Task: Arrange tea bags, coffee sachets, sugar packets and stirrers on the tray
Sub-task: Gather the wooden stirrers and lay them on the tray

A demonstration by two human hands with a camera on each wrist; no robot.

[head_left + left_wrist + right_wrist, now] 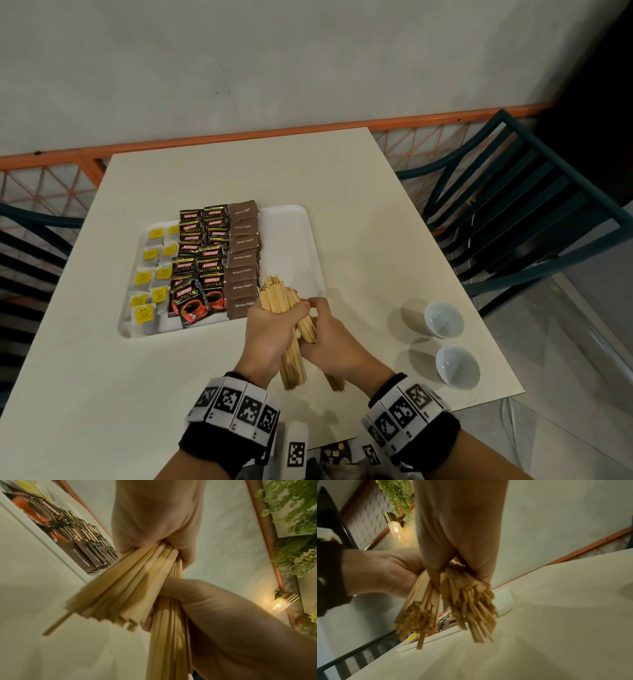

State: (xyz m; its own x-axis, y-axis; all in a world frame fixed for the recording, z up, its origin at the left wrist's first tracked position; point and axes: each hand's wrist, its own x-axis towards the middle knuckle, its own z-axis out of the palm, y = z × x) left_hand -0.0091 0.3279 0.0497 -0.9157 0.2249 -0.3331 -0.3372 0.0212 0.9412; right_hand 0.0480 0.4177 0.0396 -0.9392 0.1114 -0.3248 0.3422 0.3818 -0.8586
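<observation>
Where print can be read, the coffee sachets [197, 270] carry "KOPIKO SUPREMO" above a red cup, and the brown sugar packets [244, 257] carry "Brown Sugar"; the yellow tags on the tea bags [150, 274] are too small to read. All three lie in rows on the white tray [291, 240] on the cream tabletop [342, 192]: tea bags at the left, sachets in the middle, sugar packets to their right, and the tray's right part bare.

The wooden stirrers [279, 301] are held above the tabletop at the tray's near right corner, split into two bundles. The left hand [270, 335] has its fingers wrapped round the larger bundle, whose far ends fan out over the sugar packets. The right hand [329, 339] has its fingers curled round the smaller bundle just beside it, the two hands touching.

The head view alone shows two white cups [445, 320] near the right edge of the tabletop, and dark slatted chairs [513, 212] on either side. The left wrist view shows the stirrers [130, 582] emerging below the closed left hand [154, 520] with the right hand [214, 608] beneath. The right wrist view shows the ragged stirrer ends [471, 601], and both wrist views show a lit wall lamp [396, 530] and hanging green foliage [397, 493].
</observation>
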